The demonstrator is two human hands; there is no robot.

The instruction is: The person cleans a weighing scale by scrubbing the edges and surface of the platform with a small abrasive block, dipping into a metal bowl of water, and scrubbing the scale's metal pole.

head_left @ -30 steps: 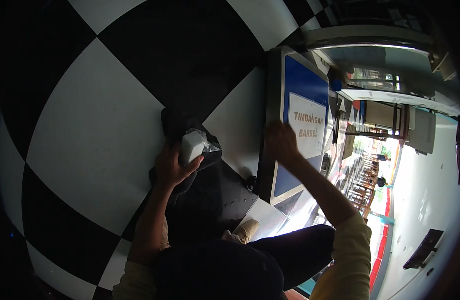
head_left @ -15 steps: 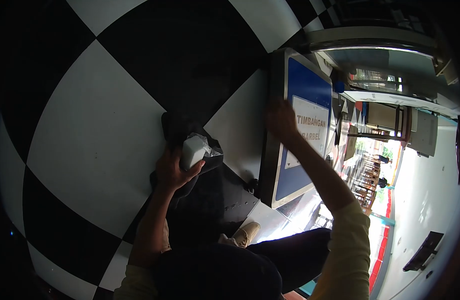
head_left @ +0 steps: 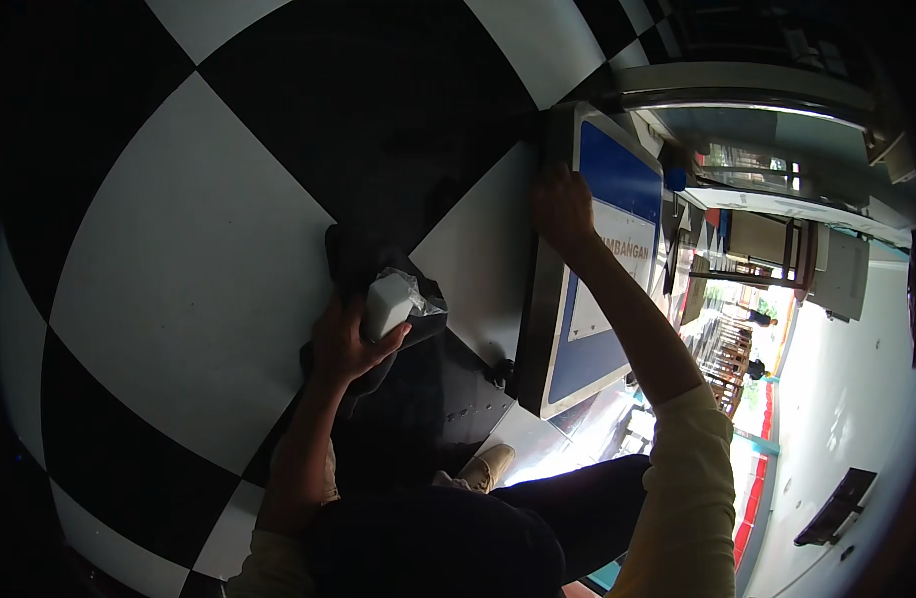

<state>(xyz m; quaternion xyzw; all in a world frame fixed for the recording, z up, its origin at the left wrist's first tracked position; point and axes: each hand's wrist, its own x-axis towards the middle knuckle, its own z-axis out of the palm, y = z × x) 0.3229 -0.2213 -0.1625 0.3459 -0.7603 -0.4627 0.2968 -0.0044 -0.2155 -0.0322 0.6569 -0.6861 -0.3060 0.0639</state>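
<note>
My left hand (head_left: pixel 350 344) is wrapped round a white block (head_left: pixel 388 307) with clear plastic (head_left: pixel 424 299) at its far end. Beneath it lies a dark object (head_left: pixel 350 249) on the checkered floor. My right hand (head_left: pixel 563 207) is at the edge of a blue and white sign box (head_left: pixel 605 269) with a metal rim, which bears a partly hidden label. Its fingers are curled against the dark side of the box, and whatever they may hold is hidden.
Black and white tiles (head_left: pixel 179 269) cover the floor. My shoe (head_left: pixel 490 466) is just below the box. A glass-fronted counter (head_left: pixel 747 130) stands at upper right. Chairs (head_left: pixel 732 359) and people (head_left: pixel 757 317) appear far off at right, near a wall-mounted screen (head_left: pixel 836 506).
My right hand has moved up along the edge of the sign box, away from the middle of its label. My left hand keeps its grip on the white block.
</note>
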